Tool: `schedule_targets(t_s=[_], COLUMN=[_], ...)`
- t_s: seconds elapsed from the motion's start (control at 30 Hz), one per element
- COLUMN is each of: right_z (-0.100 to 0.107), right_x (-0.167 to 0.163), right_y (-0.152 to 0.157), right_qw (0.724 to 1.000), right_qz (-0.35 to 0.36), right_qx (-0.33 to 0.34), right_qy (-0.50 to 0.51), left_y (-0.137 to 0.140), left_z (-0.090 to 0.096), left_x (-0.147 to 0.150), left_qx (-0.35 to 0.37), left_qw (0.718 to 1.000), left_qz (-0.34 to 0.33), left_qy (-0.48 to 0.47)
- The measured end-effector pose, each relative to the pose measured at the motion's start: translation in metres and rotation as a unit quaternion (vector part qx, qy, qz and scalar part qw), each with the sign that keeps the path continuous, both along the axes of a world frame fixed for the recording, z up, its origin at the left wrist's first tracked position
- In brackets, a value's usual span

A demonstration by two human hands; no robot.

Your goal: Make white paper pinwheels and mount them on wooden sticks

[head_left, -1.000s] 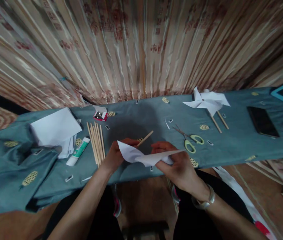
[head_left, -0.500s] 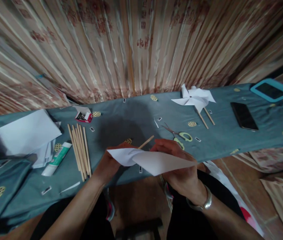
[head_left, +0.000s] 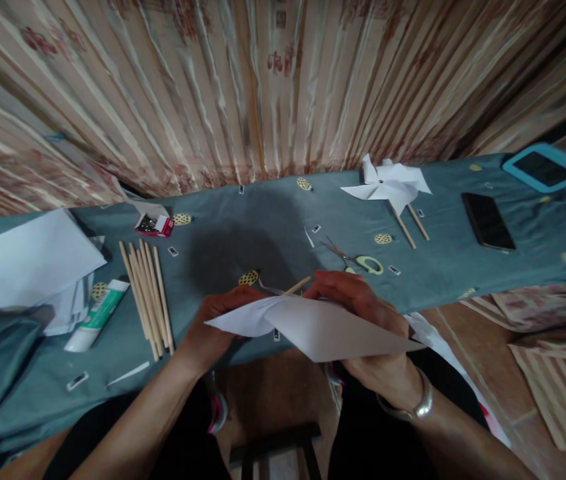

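Observation:
A white paper pinwheel [head_left: 320,327] is held between my hands above the table's front edge, its blades edge-on to me. Behind it, the tip of a wooden stick [head_left: 297,285] sticks out toward my right hand. My left hand [head_left: 217,327] is closed on the pinwheel's left side; its fingertips are hidden behind the paper. My right hand [head_left: 367,313], with a bracelet at the wrist, curls round the right side near the stick, its fingers partly covered by a blade. Just beyond it lie scissors [head_left: 353,259] with pale green handles.
Wooden sticks [head_left: 147,297], a glue tube [head_left: 97,317], white paper sheets [head_left: 33,260] and a red box of pins [head_left: 154,223] lie left on the cloth-covered table. Finished-looking pinwheels [head_left: 393,183] lie at the back right, near a phone [head_left: 487,221] and a blue-framed tablet [head_left: 545,167].
The paper blades have turned and spread a little wider to both sides, and less of the stick shows. My view has shifted slightly.

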State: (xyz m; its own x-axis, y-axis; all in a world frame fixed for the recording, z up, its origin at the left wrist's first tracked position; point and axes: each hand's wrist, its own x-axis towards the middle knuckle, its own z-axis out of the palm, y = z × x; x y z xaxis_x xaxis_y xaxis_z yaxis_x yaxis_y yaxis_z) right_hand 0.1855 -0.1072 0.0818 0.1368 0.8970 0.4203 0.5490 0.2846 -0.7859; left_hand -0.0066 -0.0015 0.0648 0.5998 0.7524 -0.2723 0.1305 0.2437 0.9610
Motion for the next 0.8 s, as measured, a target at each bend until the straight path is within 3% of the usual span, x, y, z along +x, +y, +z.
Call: schedule_targets(t_s=[0.3, 0.8], right_z=[0.003, 0.005], right_x=[0.000, 0.000], right_y=[0.000, -0.001], right_qw=[0.999, 0.999], right_qz=[-0.004, -0.016], right_qx=[0.011, -0.027], right_qy=[-0.030, -0.026], left_y=[-0.001, -0.002], left_z=[-0.009, -0.013], left_x=[-0.005, -0.006], left_qx=[0.007, -0.010], left_qw=[0.999, 0.999], left_qz=[-0.013, -0.004], left_qy=[-0.031, -0.051])
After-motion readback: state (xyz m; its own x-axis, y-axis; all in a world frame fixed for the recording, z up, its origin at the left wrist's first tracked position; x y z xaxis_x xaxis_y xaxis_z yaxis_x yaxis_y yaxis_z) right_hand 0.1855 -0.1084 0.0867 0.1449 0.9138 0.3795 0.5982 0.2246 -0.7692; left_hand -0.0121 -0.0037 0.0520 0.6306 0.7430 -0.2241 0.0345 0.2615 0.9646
